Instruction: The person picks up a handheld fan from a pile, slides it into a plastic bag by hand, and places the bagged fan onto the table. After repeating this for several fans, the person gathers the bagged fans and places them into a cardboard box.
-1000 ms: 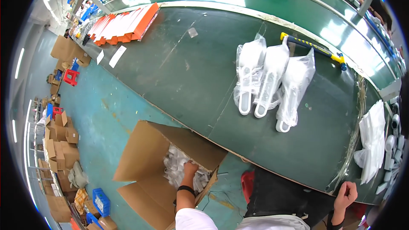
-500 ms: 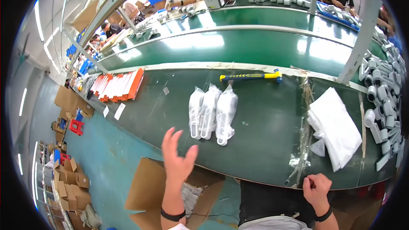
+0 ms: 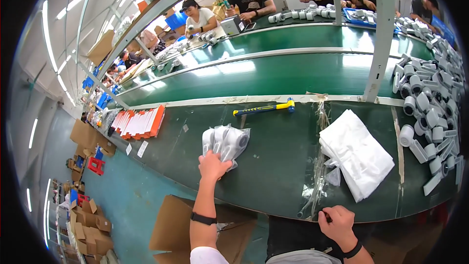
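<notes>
Several white plastic parts in clear bags [image 3: 224, 140] lie bunched together on the dark green workbench [image 3: 278, 166]. Their rounded ends point away from me and their narrow ends are under my fingers. My left hand [image 3: 213, 165] is closed around those narrow ends, thumb on the right side. At the bench's front edge rests my right hand [image 3: 337, 222], fingers curled in. Whatever it may hold is hidden. Nearest to it on the bench are a stack of white plastic bags [image 3: 356, 156] and a small clear bag [image 3: 333, 176].
Beyond the bagged parts lies a yellow and blue hammer [image 3: 264, 108]. Orange-and-white flat boxes [image 3: 141, 122] stand at the left; loose grey plastic parts [image 3: 430, 112] heap up at the right. An upright post [image 3: 381, 44] rises behind the bench. Below left sits an open carton [image 3: 171, 225]. Co-workers sit across the conveyor [image 3: 293, 76].
My left hand has reached forward and closed on the bagged parts, which are now gathered and tilted together. My right hand stays curled at the bench edge. The view has shifted.
</notes>
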The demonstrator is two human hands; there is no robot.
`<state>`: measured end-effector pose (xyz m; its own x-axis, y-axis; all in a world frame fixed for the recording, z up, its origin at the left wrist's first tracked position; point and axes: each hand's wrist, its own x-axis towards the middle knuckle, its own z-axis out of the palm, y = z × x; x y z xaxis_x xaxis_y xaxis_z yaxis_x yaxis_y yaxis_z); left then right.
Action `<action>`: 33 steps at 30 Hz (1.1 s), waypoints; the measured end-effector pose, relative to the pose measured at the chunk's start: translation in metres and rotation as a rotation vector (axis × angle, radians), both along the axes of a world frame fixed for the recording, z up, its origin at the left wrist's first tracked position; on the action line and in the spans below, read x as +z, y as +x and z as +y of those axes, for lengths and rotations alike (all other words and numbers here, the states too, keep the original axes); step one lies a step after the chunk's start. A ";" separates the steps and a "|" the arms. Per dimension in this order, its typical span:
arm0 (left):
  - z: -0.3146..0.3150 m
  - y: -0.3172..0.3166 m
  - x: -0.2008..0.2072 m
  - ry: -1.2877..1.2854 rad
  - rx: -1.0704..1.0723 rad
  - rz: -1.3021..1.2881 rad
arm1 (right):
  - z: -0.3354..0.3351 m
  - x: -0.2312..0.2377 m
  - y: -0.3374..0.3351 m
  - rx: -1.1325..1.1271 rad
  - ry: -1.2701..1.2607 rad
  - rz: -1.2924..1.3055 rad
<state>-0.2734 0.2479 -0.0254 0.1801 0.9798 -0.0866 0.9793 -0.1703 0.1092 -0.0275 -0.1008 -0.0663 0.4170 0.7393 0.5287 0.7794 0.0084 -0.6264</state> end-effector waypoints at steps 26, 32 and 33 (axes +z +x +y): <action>-0.202 -0.403 -0.129 0.391 1.050 -0.036 | -0.004 -0.032 -0.001 -0.110 -0.150 -0.180; -0.222 -0.466 -0.269 -0.200 1.147 0.131 | 0.009 -0.016 -0.010 -0.193 -0.143 -0.469; -0.222 -0.463 -0.286 -0.239 1.232 0.079 | 0.009 -0.017 -0.010 -0.204 -0.149 -0.500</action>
